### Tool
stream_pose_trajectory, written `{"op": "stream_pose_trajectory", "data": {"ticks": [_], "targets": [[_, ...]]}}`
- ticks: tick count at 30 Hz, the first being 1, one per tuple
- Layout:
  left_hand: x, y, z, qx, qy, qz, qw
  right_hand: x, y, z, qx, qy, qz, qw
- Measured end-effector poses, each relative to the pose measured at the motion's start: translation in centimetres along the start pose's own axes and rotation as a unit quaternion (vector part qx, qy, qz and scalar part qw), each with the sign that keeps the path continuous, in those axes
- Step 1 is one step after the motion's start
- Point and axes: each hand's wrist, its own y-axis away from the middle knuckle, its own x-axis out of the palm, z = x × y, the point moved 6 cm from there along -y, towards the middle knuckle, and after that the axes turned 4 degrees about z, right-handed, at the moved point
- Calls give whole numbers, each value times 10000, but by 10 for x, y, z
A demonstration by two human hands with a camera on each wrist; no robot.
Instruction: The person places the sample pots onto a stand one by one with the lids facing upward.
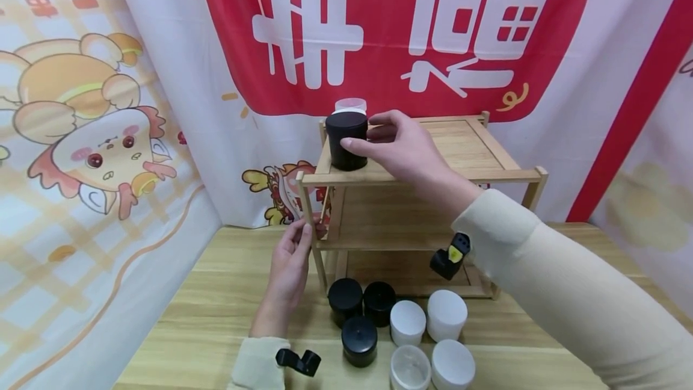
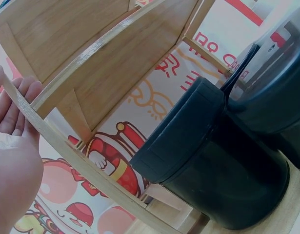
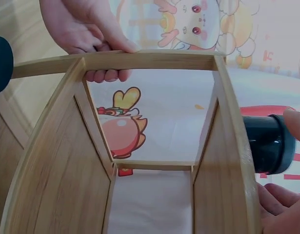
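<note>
On the top tier of a wooden shelf rack (image 1: 503,143) stands a black lidded jar (image 1: 346,143), upright at the left front corner. My right hand (image 1: 406,146) holds this jar, its thumb across the front and fingers at the far right side. Behind the jar shows part of a pale, clear-topped container (image 1: 351,104). Lower down, my left hand (image 1: 289,263) grips the rack's left front post (image 1: 306,203). In the right wrist view its fingers (image 3: 110,75) wrap round that post, and the black jar (image 3: 267,144) has its base against the top tier.
In front of the rack, several black jars (image 1: 360,342) stand on the wooden table (image 1: 200,312). To their right are several white-lidded jars (image 1: 447,315) and a clear-topped one (image 1: 410,369). A printed cloth (image 1: 379,29) hangs behind the rack.
</note>
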Motion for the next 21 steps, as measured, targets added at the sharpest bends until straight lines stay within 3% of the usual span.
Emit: {"op": "stream_pose_trajectory", "data": {"ticks": [11, 21], "targets": [[1, 0, 0, 36, 29, 28, 10000, -32, 36, -15, -248, -419, 155, 9987], [-2, -1, 0, -197, -119, 46, 9997, -56, 71, -44, -654, -637, 456, 9948]]}}
